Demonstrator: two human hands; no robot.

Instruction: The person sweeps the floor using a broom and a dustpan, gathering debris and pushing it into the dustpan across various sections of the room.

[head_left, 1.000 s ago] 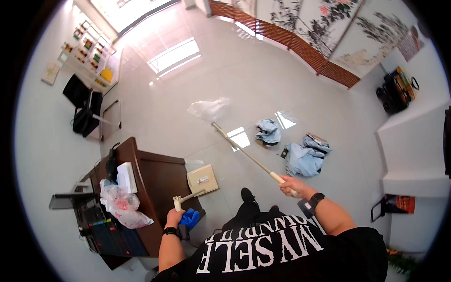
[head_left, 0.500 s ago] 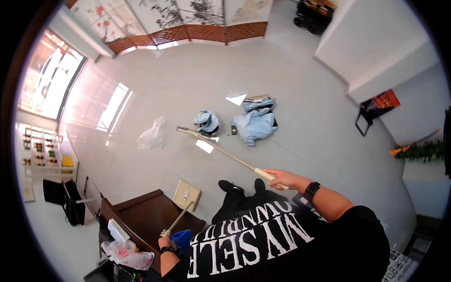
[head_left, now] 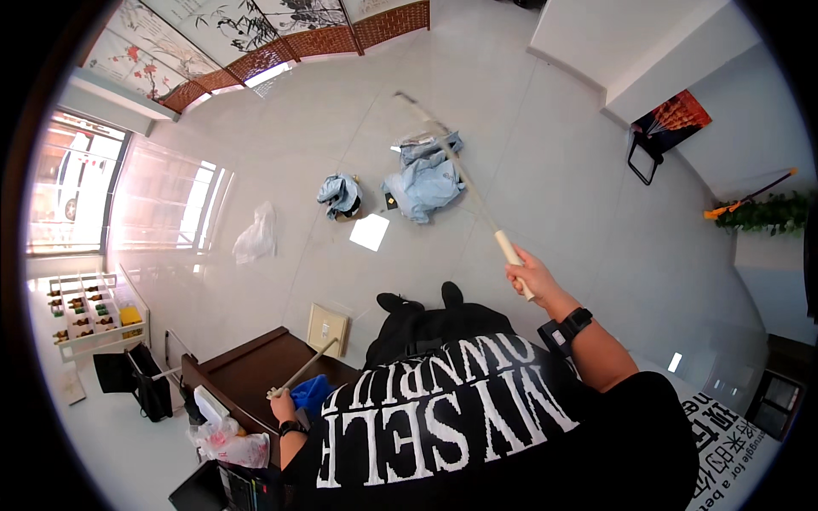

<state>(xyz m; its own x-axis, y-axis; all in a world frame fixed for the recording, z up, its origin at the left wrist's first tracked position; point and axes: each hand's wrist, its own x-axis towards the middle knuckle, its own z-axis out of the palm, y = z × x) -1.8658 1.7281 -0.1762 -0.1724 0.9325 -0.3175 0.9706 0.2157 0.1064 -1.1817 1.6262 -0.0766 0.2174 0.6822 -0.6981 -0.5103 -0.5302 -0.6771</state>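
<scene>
My right hand (head_left: 530, 274) is closed around the cream grip of a long-handled broom (head_left: 477, 203). Its thin shaft reaches away over the floor, and its narrow far end is blurred. The shaft passes in front of a spread heap of light blue cloth (head_left: 426, 189). To the left of that heap lies a smaller bundle of blue cloth (head_left: 339, 196), with a small black item (head_left: 391, 201) between the two. Low on the left, my left hand (head_left: 283, 407) is wrapped round the handle of a cream, square-panned dustpan (head_left: 327, 329).
A crumpled clear plastic bag (head_left: 256, 234) lies on the glossy tiles. Beside my left arm stands a dark brown table (head_left: 247, 362) with a plastic bag (head_left: 230, 443). A painted folding screen (head_left: 315, 44) stands at the back, a white rack (head_left: 102, 315) far left, a leaning picture (head_left: 673, 123) on the right.
My right hand has moved up, swinging the broom's far end from beside the small bundle to beyond the larger heap. The view has shifted; my left hand keeps its hold.
</scene>
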